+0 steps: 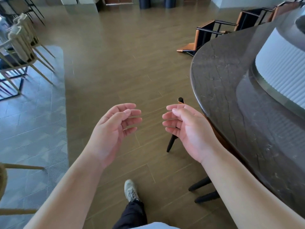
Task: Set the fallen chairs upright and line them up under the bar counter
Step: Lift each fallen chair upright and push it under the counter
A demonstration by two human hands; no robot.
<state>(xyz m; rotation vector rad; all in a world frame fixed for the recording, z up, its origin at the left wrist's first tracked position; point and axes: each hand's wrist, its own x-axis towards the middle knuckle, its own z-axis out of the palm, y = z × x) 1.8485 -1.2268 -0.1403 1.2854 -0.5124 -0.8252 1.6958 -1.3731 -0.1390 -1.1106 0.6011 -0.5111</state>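
An orange and black bar chair [206, 36] lies on its side on the wooden floor at the upper right, beside the dark marble bar counter [231, 90]. A second fallen chair [254, 15] lies behind it. Under the counter's near edge, black legs [203, 190] and a black post [171, 142] of another chair show; my right hand hides most of it. My left hand [113, 129] and my right hand [183, 128] hang in front of me, palms facing each other, fingers loosely curled, holding nothing.
Beige rope-backed chairs [21, 45] stand on a grey patterned rug [33, 129] at the left. A white ribbed column [283, 63] rises from the counter at the right. My shoe [131, 190] is on the floor below my hands. Bare wooden floor lies between rug and counter.
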